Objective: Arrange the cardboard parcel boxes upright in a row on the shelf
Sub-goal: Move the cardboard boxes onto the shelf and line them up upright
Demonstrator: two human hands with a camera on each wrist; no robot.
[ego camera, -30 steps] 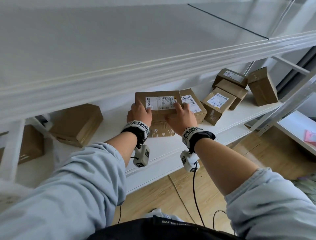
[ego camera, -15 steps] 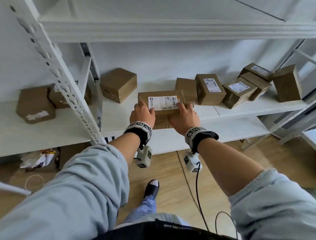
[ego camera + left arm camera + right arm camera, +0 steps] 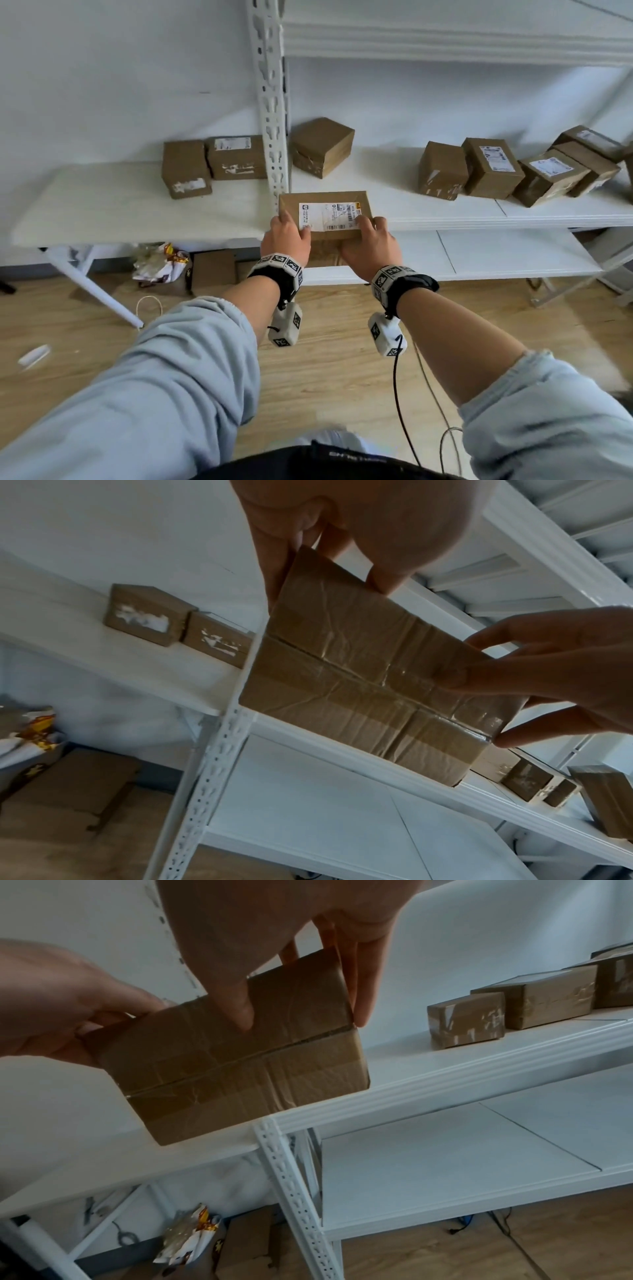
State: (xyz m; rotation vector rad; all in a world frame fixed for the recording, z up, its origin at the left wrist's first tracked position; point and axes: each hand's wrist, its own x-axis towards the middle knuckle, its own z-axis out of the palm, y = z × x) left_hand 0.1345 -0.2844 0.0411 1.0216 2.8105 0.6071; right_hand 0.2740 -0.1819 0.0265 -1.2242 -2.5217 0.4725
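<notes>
Both hands, left hand and right hand, pinch the labelled parcel box in their fingers, airborne at the shelf edge; upright post at twelve o'clock could snag it.

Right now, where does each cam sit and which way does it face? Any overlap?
Head: worn on the head, looking forward and down at the shelf; both forearms, left hand, right hand show.
Left wrist: below the held box, looking up; both hands' fingers show.
Right wrist: under the right hand, facing the shelf; both hands show.
Shared: all three see the held box and the perforated upright.
</notes>
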